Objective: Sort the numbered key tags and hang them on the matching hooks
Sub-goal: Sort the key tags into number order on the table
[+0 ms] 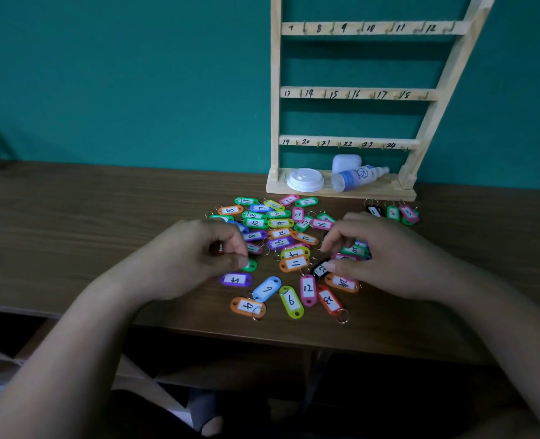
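Key tags [289, 245]: a loose heap of small oblong plastic tags in green, orange, purple, pink, blue, yellow-green, red and black, each with a white paper label bearing a handwritten number and a thin metal ring at one end. The heap lies on the brown wood-grain table [72, 236], in front of the rack. Legible at the near edge are an orange tag 4 [248, 306], a blue tag 9 [266, 289], a yellow-green tag 6 [291, 301], a pink tag 12 [308, 289] and an orange tag 11 [294, 263]. Three tags [393, 212], black, green and pink, lie apart in a row to the right, near the rack's base.

Left hand [199, 258]: over the left side of the heap, fingers curled inward toward the thumb; whether this grip holds a tag cannot be told. Right hand [382, 258]: over the right side of the heap, fingers bent, fingertips [329, 267] touching a black tag [321, 268]; whether the grip is closed on it cannot be told.

Wooden rack [351, 93]: upright against the teal wall [120, 74], its rails marked 7–12, 13–18 and 19–24, with small hooks beside the numbers, all bare. On its base shelf lie a white lid [304, 179], a white case [346, 163] and a spray bottle [357, 178] on its side.
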Motion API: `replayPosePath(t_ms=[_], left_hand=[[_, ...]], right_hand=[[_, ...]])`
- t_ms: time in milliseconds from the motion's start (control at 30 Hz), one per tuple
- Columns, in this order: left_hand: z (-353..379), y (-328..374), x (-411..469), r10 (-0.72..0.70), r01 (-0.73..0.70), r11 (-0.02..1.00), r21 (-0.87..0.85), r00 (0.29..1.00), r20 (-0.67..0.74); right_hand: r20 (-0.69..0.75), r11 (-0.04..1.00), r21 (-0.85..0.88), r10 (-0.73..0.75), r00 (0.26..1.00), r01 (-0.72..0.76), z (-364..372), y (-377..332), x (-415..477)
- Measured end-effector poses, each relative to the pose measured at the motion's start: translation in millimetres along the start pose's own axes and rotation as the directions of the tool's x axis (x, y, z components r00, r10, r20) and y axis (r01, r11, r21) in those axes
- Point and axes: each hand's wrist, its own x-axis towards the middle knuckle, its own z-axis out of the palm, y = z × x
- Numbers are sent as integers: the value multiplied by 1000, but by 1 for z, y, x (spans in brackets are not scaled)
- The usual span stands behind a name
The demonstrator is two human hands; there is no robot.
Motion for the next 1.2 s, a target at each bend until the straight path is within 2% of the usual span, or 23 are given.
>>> replayPosePath(t_ms=[233, 333, 533, 767, 1067, 1200], left_hand=[[1, -7, 3, -29, 26, 999, -40, 996, -81], [1, -5, 3, -41, 40, 998, -48, 999, -22], [6, 11, -2, -63, 61, 998, 14, 977, 203], [8, 18, -1, -108, 61, 982, 180, 958, 266], [6, 10, -4, -67, 35, 989, 141, 972, 226], [5, 10, -2, -53, 39, 996, 85, 984, 171]], right_hand=[[-31, 998, 28, -54, 998, 55, 8, -7, 2], [-30, 998, 25, -64, 997, 65, 12, -9, 4], [-2, 996, 10, -91, 996, 91, 22, -17, 6], [17, 993, 12, -114, 993, 114, 33, -24, 6], [-11, 987, 4, -163, 987, 163, 41, -29, 6], [-9, 984, 66, -163, 987, 163, 43, -32, 7]])
